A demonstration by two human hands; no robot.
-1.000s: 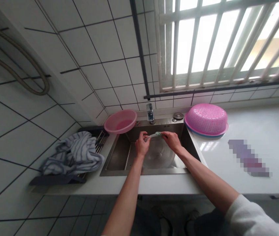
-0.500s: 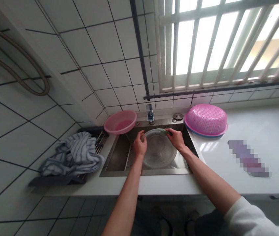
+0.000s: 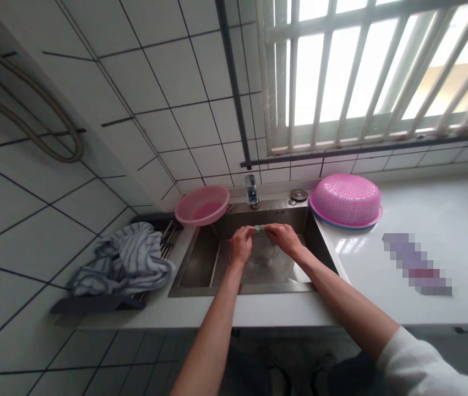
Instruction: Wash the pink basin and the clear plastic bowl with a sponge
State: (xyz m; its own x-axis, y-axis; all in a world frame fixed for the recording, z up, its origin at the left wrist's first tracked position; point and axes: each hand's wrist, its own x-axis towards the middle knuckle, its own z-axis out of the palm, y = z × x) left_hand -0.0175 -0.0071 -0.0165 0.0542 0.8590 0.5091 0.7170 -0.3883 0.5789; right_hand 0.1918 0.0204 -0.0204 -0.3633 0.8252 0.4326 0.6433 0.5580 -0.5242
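Note:
My left hand (image 3: pixel 241 245) and my right hand (image 3: pixel 286 238) meet above the sink. Both sets of fingers pinch a small green and whitish strip (image 3: pixel 260 228), held between them; its kind is too small to make out. Below them, a round mesh strainer (image 3: pixel 269 261) lies in the metal sink (image 3: pixel 195 258). My forearms and hands cover part of its rim. Behind the hands stands the faucet (image 3: pixel 251 190).
A pink basin (image 3: pixel 202 205) sits at the sink's back left corner. On the right counter, a pink colander (image 3: pixel 347 201) rests upside down on something blue. A striped cloth (image 3: pixel 124 258) lies on a rack at left. A blurred patch (image 3: pixel 418 264) covers something at right.
My left hand has come off the strainer's left side and moved right to the green strip. My right hand has shifted left with the strip, lower over the sink. The strainer appears lower.

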